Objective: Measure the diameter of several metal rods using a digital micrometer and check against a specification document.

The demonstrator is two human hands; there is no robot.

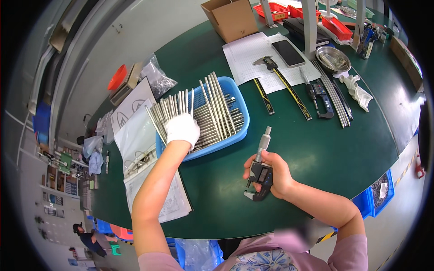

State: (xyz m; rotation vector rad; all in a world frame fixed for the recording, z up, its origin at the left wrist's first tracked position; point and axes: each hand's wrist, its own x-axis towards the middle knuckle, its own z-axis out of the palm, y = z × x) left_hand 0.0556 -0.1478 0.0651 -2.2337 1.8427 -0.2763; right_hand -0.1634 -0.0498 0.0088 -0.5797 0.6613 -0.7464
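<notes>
My right hand [276, 177], bare, is closed round a digital micrometer [261, 176] over the green table. Its silver thimble points away from me, and nothing sits between its measuring faces. My left hand [182, 130], in a white glove, reaches into a blue plastic basket [235, 139] and touches the metal rods [217, 108] in it. The back of the glove hides its fingertips, so I cannot see whether a rod is gripped. Several rods stick up past the glove, slanting over others laid crosswise in the basket.
An open ring binder [158, 198] lies under the basket's left side. Farther right are digital calipers [289, 86], a phone [288, 53] on paper sheets, a second micrometer [318, 97], long thin rods [332, 95] and a metal bowl [333, 59]. A cardboard box [229, 20] stands at the back.
</notes>
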